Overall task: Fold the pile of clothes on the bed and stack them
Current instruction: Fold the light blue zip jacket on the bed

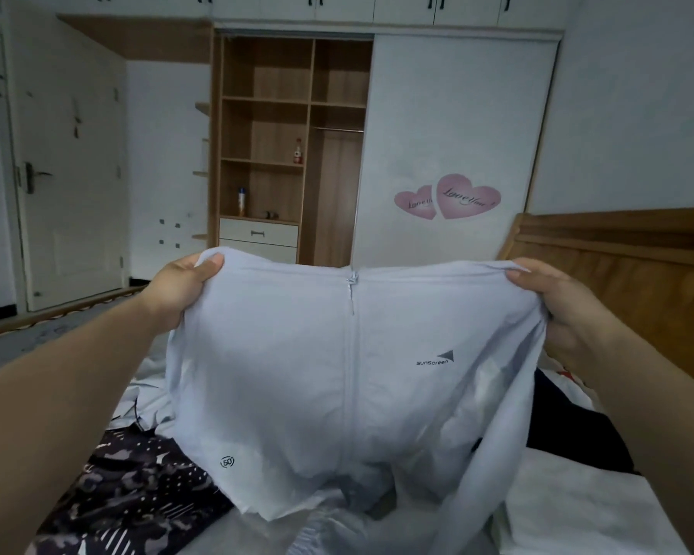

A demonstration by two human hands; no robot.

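I hold a pale blue zip-up jacket (317, 374) spread out in the air over the bed, its front facing me with the zip running down the middle. My left hand (181, 286) grips its top left corner, thumb curled over the fabric. At the top right corner my right hand (557, 310) grips the cloth the same way. The jacket's hem hangs down onto the bed. Under it lie a dark patterned garment (137, 494), a black garment (577, 430) and a white one (577, 506).
The wooden headboard (626, 266) stands at the right. Beyond the bed is a wardrobe (289, 146) with open shelves, bottles and a white sliding door bearing pink heart stickers. A white room door (69, 174) is at the left.
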